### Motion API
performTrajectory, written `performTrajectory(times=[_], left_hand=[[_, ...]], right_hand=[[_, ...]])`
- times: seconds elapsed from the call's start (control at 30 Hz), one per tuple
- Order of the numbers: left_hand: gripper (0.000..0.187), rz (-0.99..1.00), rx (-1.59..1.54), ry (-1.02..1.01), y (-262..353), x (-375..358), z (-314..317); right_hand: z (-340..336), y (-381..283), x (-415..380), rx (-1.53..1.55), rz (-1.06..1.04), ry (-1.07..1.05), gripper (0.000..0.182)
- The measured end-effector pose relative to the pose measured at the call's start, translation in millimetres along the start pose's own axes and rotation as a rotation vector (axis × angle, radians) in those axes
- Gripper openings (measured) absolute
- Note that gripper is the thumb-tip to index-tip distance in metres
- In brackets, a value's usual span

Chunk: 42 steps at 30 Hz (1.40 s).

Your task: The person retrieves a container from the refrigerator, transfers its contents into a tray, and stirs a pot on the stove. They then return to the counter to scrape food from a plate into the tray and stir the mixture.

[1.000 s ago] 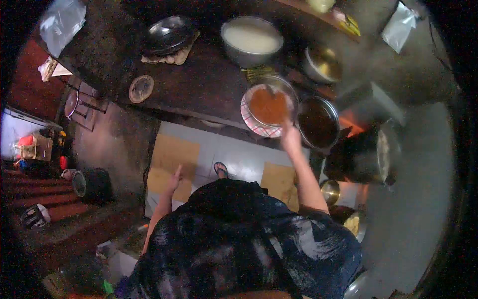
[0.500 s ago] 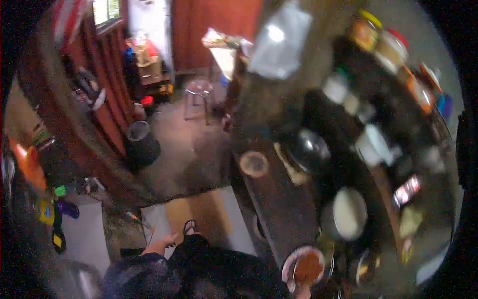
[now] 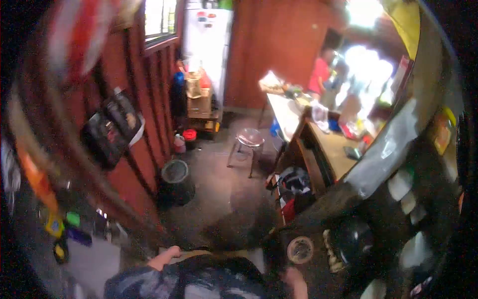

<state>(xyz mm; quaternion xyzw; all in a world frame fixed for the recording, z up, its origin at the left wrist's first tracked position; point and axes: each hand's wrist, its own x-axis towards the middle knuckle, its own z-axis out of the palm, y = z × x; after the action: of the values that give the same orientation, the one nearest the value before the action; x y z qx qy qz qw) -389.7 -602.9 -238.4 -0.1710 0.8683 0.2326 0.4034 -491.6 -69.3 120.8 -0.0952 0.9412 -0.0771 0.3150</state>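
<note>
My left hand (image 3: 172, 253) is at the bottom, in front of my dark clothing, with its fingers curled in and nothing visible in them. Low on the right, my right hand (image 3: 295, 278) is smeared by motion, so its fingers cannot be made out. Just beyond it, on the dark counter, lies a round light-brown disc-like thing (image 3: 300, 249), apart from the hand. A dark rounded pan (image 3: 354, 240) sits further right, with a pale lumpy strip (image 3: 332, 250) beside it.
A stool (image 3: 250, 138) and a dark bin (image 3: 175, 182) stand on the floor ahead. Beyond the counter is a wooden table (image 3: 331, 147) with assorted items on it. A person (image 3: 319, 74) in red is at the far end. Bags hang on the left wall (image 3: 112, 127).
My view has swung up and right, showing more of the room. My right hand has left the round dish of reddish-brown contents, now out of view. My left hand's fingers have curled in.
</note>
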Motion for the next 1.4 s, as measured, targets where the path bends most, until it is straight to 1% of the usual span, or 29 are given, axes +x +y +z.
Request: performTrajectory(times=[0.03, 0.07, 0.1, 0.13, 0.2, 0.23, 0.27, 0.3, 0.33, 0.37, 0.4, 0.43, 0.47, 0.5, 0.57, 0.63, 0.67, 0.73, 0.8, 0.83, 0.93, 1.0, 1.07, 1.1, 1.2, 1.27, 1.33, 1.37, 1.4], left_hand=[[0.05, 0.091, 0.114, 0.092, -17, 6, -25], [0.045, 0.189, 0.22, 0.182, -35, 11, -48], [0.04, 0.19, 0.194, 0.12, -42, 23, -68], [0.039, 0.205, 0.254, 0.059, -38, 38, -91], [0.037, 0.244, 0.37, -0.06, -39, 74, -132], [0.036, 0.205, 0.206, -0.008, -35, 85, -147], [0.034, 0.175, 0.034, 0.048, -33, 94, -161], [0.033, 0.157, -0.135, 0.109, 9, 53, -205], [0.033, 0.154, -0.136, 0.106, 37, 38, -223], [0.032, 0.142, -0.377, 0.108, 60, 38, -243], [0.031, 0.133, -0.618, 0.112, 73, 51, -266], [0.027, 0.215, -0.568, 0.17, 44, 122, -240], [0.024, 0.295, -0.514, 0.233, 41, 157, -241], [0.024, 0.21, -0.493, 0.185, 23, 172, -233], [0.022, 0.105, -0.505, 0.153, 22, 173, -274], [0.021, 0.02, -0.553, 0.146, 16, 181, -304], [0.02, -0.013, -0.571, 0.151, 17, 181, -327], [0.019, -0.061, -0.617, 0.164, 20, 203, -377], [0.018, -0.093, -0.651, 0.175, 18, 215, -411], [0.017, -0.108, -0.672, 0.182, 21, 224, -427], [0.015, -0.123, -0.73, 0.197, 29, 257, -486], [0.014, -0.118, -0.751, 0.199, 30, 284, -522], [0.013, -0.097, -0.735, 0.19, 24, 315, -556], [0.013, -0.096, -0.733, 0.179, 26, 324, -579], [0.011, -0.06, -0.677, 0.154, 15, 365, -650], [0.011, -0.021, -0.616, 0.14, -2, 392, -701], [0.01, 0.061, -0.497, 0.134, -28, 421, -752], [0.01, 0.155, -0.375, 0.144, -45, 439, -779], [0.01, 0.328, -0.165, 0.188, -65, 464, -809]], right_hand=[[6, -13, 45, 0.023, -0.171, 0.05, 0.039], [1, -38, 58, 0.461, -0.29, 0.135, 0.036], [2, -54, 94, 0.067, -0.24, 0.094, 0.037], [-23, -81, 94, 0.204, -0.286, 0.084, 0.038], [-37, -109, 128, 0.194, -0.331, 0.044, 0.036], [-45, -115, 143, 0.203, -0.321, 0.034, 0.036], [-54, -122, 159, 0.164, -0.295, -0.037, 0.035], [-63, -127, 179, 0.123, -0.275, -0.108, 0.033], [-72, -132, 202, 0.124, -0.275, -0.112, 0.033], [-84, -137, 231, -0.018, -0.225, -0.212, 0.032], [-97, -138, 263, -0.161, -0.173, -0.306, 0.031], [-105, -134, 303, -0.188, -0.238, -0.333, 0.031], [-133, -144, 340, -0.188, -0.238, -0.326, 0.031], [-163, -150, 374, -0.204, -0.228, -0.255, 0.032], [-201, -163, 430, -0.209, -0.219, -0.179, 0.033], [-256, -170, 498, -0.25, -0.213, -0.002, 0.035], [-303, -200, 506, -0.255, -0.201, 0.027, 0.034], [-366, -226, 547, -0.144, -0.378, 0.223, 0.033], [-424, -262, 565, -0.158, -0.288, 0.171, 0.033], [-436, -266, 579, -0.213, -0.337, 0.287, 0.033], [-459, -283, 612, -0.179, -0.34, 0.289, 0.031], [-452, -287, 642, -0.148, -0.333, 0.255, 0.033], [-442, -296, 668, -0.187, -0.263, 0.045, 0.036], [-428, -292, 692, -0.201, -0.245, -0.036, 0.038], [-422, -306, 734, -0.175, -0.208, -0.069, 0.037], [-443, -336, 754, -0.116, -0.144, -0.041, 0.037], [-446, -358, 789, -0.075, -0.145, 0.019, 0.037], [-444, -366, 814, -0.032, -0.236, 0.038, 0.035], [-442, -374, 840, 0.018, -0.318, 0.057, 0.032]])
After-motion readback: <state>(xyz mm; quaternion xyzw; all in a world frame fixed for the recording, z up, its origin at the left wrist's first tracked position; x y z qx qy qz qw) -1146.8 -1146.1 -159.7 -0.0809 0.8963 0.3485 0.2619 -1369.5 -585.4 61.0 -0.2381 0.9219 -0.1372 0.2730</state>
